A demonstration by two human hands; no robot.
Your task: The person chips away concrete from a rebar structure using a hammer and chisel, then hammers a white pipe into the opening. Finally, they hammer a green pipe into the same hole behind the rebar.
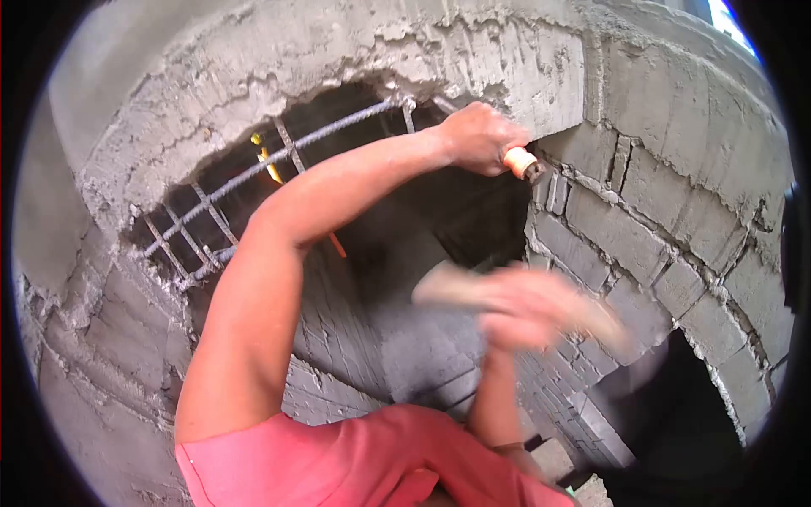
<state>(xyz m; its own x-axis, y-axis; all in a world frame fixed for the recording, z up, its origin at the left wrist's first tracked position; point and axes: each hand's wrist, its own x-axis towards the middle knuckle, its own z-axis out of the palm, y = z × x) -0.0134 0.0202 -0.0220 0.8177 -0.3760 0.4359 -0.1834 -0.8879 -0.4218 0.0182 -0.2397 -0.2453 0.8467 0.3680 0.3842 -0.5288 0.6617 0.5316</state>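
Observation:
My left hand [483,138] is raised to the lower edge of the broken concrete and closed round a chisel. The chisel's pale orange handle [519,160] sticks out at the right of the fist, with a dark metal end. Part of a rod-like shaft shows at the left of the fist, by the concrete. Below, my right hand [528,304] is smeared by motion. It is wrapped round a length of pale wood [452,289], which extends from both sides of the hand and is apart from the chisel.
Crossed steel bars [253,169] span the dark opening under the rough concrete edge [338,63]. A yellow object [269,160] hangs behind them. Grey block walling [667,220] rises on the right, with a second dark opening [667,414] lower down.

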